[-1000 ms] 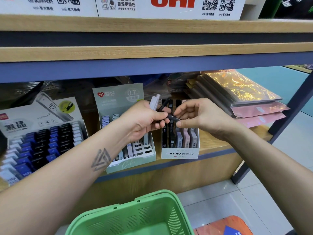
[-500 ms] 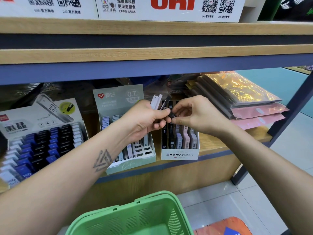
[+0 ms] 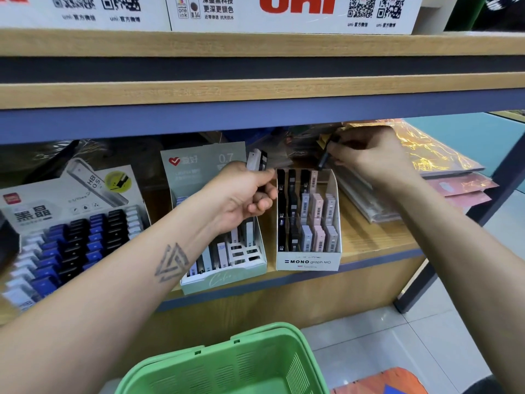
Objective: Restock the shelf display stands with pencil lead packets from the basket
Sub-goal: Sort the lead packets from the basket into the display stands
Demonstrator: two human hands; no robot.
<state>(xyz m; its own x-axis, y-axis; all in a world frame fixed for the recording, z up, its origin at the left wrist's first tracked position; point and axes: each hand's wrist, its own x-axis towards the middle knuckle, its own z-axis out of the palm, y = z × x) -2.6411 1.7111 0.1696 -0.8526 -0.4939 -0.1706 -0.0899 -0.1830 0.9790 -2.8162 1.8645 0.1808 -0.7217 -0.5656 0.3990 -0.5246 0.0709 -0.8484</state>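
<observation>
Wooden shelf (image 3: 369, 240) w/ blue front edge spans the view; upper shelf board above carries white uni boxes (image 3: 295, 12). Green basket (image 3: 227, 362) sits low centre, below shelf edge, inside mostly out of view. Far L on shelf: black-blue display stand (image 3: 71, 223) full of blue, black, white packets. Stack of glossy gold/pink bags (image 3: 420, 166) lies at R end of shelf. Mint 0.7 display stand (image 3: 224, 251) is centre-L, partly filled, empty slots at front R. Just beside it on the R, apart by a narrow gap, white MONO display stand (image 3: 308, 223) holds rows of black, grey, pink packets. Left hand (image 3: 241, 194) hovers over the mint stand, fingers curled round a small bunch of lead packets (image 3: 257, 160), white and black tops sticking up past the thumb. Right hand (image 3: 369, 157) is above the back of the MONO stand, thumb and fingers pinching one black packet (image 3: 325, 157), held tilted, lower end just over the stand's rear row; touching or not, can't tell.
</observation>
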